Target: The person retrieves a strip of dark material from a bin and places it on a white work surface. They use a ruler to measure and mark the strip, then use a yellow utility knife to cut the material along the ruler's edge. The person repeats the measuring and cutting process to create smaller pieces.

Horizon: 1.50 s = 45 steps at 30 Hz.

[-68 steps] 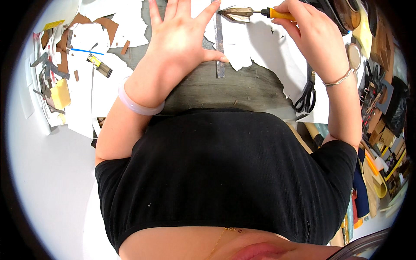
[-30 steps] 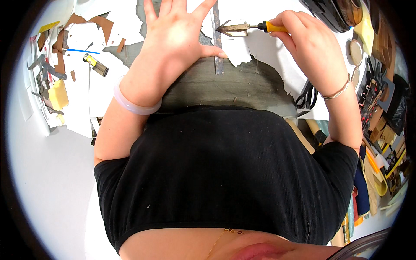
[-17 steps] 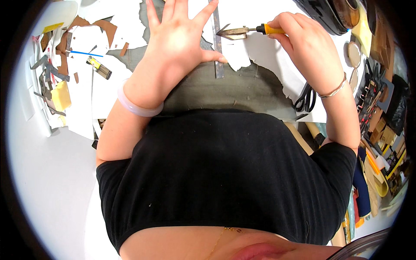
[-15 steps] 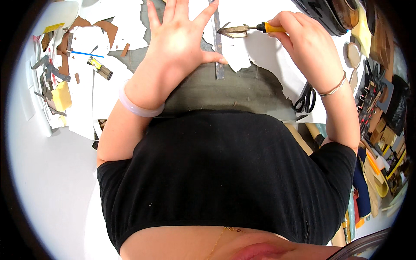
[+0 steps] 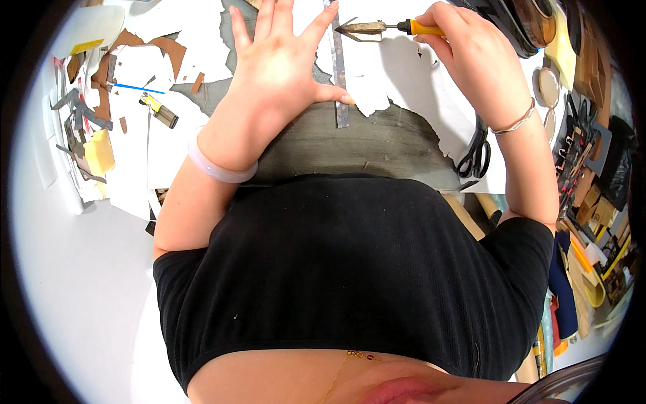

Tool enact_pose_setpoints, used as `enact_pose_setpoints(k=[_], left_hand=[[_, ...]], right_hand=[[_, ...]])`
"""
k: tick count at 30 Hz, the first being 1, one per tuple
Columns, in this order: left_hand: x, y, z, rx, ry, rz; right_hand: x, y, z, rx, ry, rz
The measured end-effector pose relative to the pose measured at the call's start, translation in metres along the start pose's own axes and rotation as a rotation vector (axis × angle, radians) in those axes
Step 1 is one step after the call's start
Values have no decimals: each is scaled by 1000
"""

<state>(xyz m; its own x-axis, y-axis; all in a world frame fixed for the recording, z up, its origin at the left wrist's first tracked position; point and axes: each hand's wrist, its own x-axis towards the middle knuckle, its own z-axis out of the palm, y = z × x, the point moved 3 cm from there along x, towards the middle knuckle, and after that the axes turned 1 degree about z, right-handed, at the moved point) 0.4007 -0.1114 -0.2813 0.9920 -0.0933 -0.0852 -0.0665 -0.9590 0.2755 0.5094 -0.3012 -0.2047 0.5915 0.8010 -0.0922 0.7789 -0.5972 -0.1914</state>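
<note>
My left hand (image 5: 276,64) lies flat with its fingers spread. Its thumb and index fingertip rest on a narrow metal ruler (image 5: 339,81), which runs away from me. In my right hand (image 5: 471,57) is a pointed metal tool (image 5: 367,27) with a yellow-and-black handle, gripped between thumb and fingers. The tool's tip meets the ruler near its far part. Beneath the ruler is a white sheet (image 5: 369,91) with a ragged near edge, lying on a dark grey board (image 5: 363,151). What lies under my left palm is hidden.
Black-handled scissors (image 5: 476,156) lie to the right. On the left are a yellow-and-black lighter (image 5: 159,110), a thin blue stick (image 5: 138,88), brown scraps (image 5: 169,54) and a yellow block (image 5: 99,152). A black zipped case (image 5: 494,17) stands at the far right.
Both hands stay in nearly the same place. The tool has turned slightly about its length and its tip sits a little farther away along the ruler.
</note>
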Motion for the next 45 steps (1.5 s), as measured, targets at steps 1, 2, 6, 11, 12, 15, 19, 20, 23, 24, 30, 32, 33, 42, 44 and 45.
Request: enact_pose_setpoints(k=[1, 2, 6, 11, 12, 15, 19, 20, 23, 24, 30, 32, 33, 42, 44, 45], left_hand=[[0, 0, 0, 1, 3, 2], [0, 0, 0, 2, 7, 4], [-1, 1, -1, 5, 22, 17], [-2, 1, 5, 21, 43, 13], [-2, 0, 6, 37, 55, 18], [-1, 1, 4, 14, 75, 22], [-3, 2, 2, 50, 83, 46], [-2, 2, -1, 52, 73, 45], [-2, 3, -2, 51, 81, 70], [-2, 3, -2, 52, 89, 79], [-2, 5, -4, 77, 27, 53], [-2, 6, -5, 80, 27, 59], [-2, 6, -5, 81, 27, 62], [-1, 6, -5, 102, 15, 84], [-3, 5, -3, 107, 24, 94], [-3, 4, -3, 110, 28, 100]], right_hand=[[0, -1, 0, -1, 8, 2], [0, -1, -1, -3, 16, 3], [-7, 3, -5, 96, -38, -2], [-14, 11, -2, 51, -107, 94], [-13, 9, -5, 32, -117, 70], [-12, 5, -13, -7, -138, 45], [-17, 4, -16, 21, -86, 46], [-19, 4, -16, 32, -57, 30], [-37, 23, -2, 18, 48, -154], [-39, 24, 0, 33, 24, -149], [-43, 23, 3, 100, -53, -132], [-43, 23, 5, 102, -74, -125], [-43, 23, 6, 87, -63, -136], [-49, 17, 7, 42, -57, -166], [-51, 15, 7, 45, -67, -156], [-51, 14, 6, 42, -60, -166]])
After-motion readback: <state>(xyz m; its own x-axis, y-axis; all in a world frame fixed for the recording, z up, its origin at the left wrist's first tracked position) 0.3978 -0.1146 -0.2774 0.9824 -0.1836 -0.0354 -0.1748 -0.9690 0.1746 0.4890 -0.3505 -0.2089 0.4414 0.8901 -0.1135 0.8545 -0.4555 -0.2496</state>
